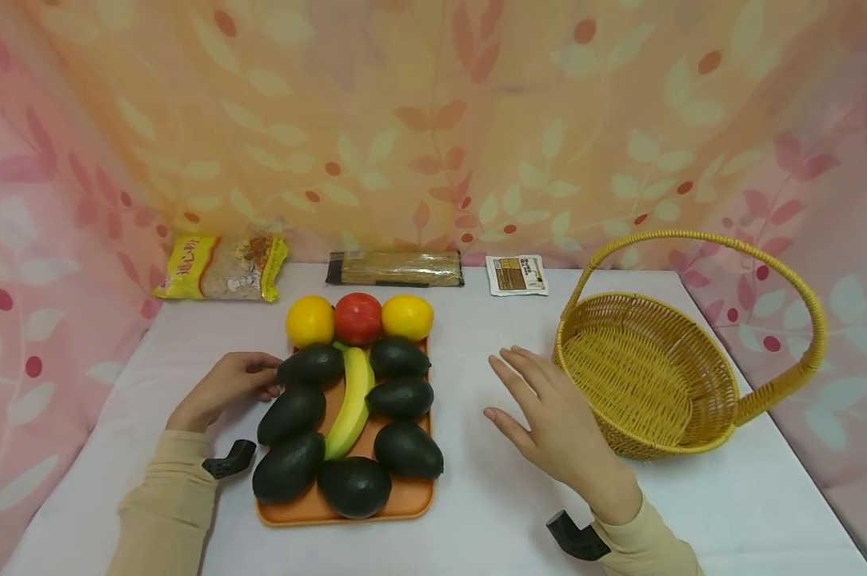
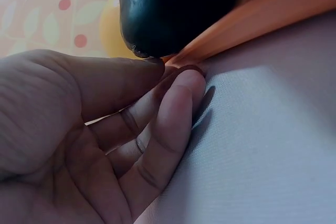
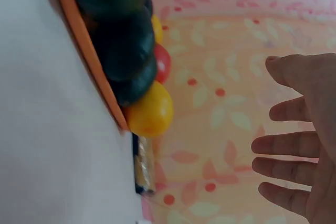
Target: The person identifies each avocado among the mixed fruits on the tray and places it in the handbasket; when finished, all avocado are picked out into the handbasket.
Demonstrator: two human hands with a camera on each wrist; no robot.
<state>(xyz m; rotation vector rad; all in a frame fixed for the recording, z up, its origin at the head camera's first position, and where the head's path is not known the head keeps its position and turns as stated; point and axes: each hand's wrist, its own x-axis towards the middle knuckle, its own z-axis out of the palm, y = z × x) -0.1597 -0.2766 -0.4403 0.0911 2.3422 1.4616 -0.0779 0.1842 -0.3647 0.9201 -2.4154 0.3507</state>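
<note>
An orange tray [image 1: 415, 498] carries several dark green avocados [image 1: 402, 398] in two columns, with a curved yellow banana [image 1: 353, 400] between them. Across its far end sit a red round fruit [image 1: 357, 318] and two yellow fruits [image 1: 408, 318]. At the tray's left side my left hand [image 1: 233, 386] pinches the rim, thumb against fingers, just beside the far-left avocado. In the left wrist view, that avocado [image 2: 152, 19] hangs over the thumb tip. My right hand [image 1: 549, 416] hovers with spread fingers between the tray and a wicker basket [image 1: 628, 384], holding nothing.
The basket's tall handle [image 1: 801, 304] arches over it at the right. Along the back curtain lie a yellow food bag [image 1: 221, 268], a packet of thin sticks [image 1: 396, 269] and a small white sachet [image 1: 517, 275]. Patterned curtains enclose the white table.
</note>
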